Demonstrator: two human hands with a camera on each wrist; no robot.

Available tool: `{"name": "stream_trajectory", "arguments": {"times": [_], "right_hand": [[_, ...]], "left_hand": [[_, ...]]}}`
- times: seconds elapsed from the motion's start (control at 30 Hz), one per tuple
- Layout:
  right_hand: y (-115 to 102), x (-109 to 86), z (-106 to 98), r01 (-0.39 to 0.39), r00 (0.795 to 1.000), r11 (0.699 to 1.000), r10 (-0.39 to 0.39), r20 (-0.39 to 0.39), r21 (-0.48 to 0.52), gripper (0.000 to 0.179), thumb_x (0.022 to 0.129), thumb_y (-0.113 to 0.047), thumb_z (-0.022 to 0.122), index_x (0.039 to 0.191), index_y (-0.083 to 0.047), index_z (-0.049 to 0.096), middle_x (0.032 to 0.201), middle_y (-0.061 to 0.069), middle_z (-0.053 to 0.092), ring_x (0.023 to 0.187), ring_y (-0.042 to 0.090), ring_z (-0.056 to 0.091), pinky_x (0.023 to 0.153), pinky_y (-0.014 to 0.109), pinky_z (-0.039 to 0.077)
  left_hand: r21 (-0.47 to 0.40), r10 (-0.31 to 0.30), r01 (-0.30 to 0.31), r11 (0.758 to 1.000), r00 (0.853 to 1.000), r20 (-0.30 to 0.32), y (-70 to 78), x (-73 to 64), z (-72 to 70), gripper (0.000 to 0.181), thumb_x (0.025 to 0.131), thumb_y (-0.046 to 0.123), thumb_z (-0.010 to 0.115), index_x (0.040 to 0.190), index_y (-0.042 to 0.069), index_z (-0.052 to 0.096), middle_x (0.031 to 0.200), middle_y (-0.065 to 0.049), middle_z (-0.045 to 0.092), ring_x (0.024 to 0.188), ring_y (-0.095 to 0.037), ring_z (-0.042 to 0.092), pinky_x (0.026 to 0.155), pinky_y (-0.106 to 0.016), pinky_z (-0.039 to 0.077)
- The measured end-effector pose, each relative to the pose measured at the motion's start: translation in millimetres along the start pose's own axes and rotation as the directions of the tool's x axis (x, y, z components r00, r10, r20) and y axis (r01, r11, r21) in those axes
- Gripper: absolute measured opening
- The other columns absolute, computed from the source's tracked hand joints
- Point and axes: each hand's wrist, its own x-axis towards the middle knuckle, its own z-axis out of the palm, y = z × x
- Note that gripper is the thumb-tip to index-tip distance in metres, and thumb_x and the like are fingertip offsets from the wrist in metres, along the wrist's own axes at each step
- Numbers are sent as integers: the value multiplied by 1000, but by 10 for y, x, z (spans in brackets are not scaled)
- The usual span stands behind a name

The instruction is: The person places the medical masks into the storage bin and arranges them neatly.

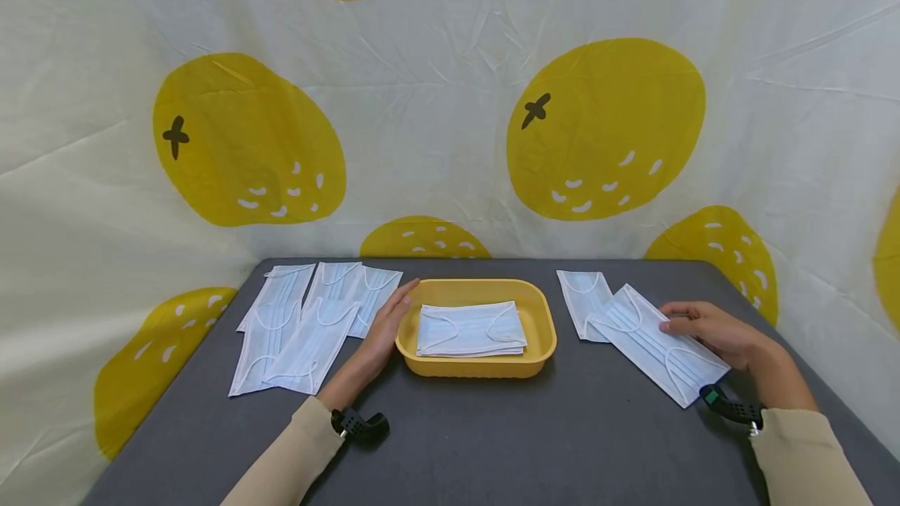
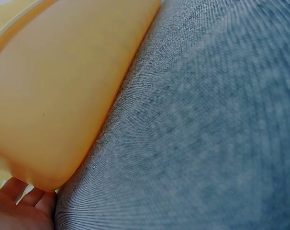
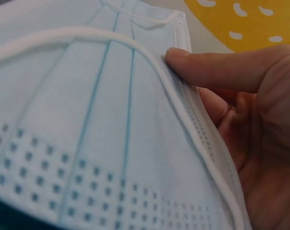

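My right hand pinches the long edge of a pale blue face mask, thumb on top and fingers beneath, as the right wrist view shows up close. Part of that mask overlaps another face mask lying flat on the table. A yellow plastic basket stands at the middle, with a neat stack of face masks inside. Against the basket's left side rests my left hand, its fingers extended along the wall. In the left wrist view, the fingers touch the basket's end.
Several face masks lie spread and overlapping to the left of the basket. The dark grey table ends at a white curtain printed with large yellow fruit. Black straps circle both wrists.
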Motion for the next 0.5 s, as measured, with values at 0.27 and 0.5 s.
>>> {"name": "stream_trajectory", "arguments": {"times": [0.27, 0.5], "right_hand": [[-65, -16, -10, 35, 999, 999, -35, 4, 17, 21, 109, -20, 50, 124, -17, 65, 106, -13, 67, 92, 14, 63, 80, 26, 55], [-142, -31, 5, 54, 998, 998, -55, 15, 39, 22, 109, -18, 49, 123, -21, 65, 106, -13, 70, 91, 14, 66, 79, 27, 57]], "left_hand": [[16, -8, 8, 1000, 1000, -4, 24, -4, 6, 50, 114, 33, 33, 161, 19, 36, 169, -3, 31, 158, -26, 25, 130, -52, 17], [11, -12, 12, 1000, 1000, -11, 27, -5, 7, 47, 114, 31, 33, 160, 22, 38, 169, -4, 32, 158, -27, 26, 130, -52, 17]]}}
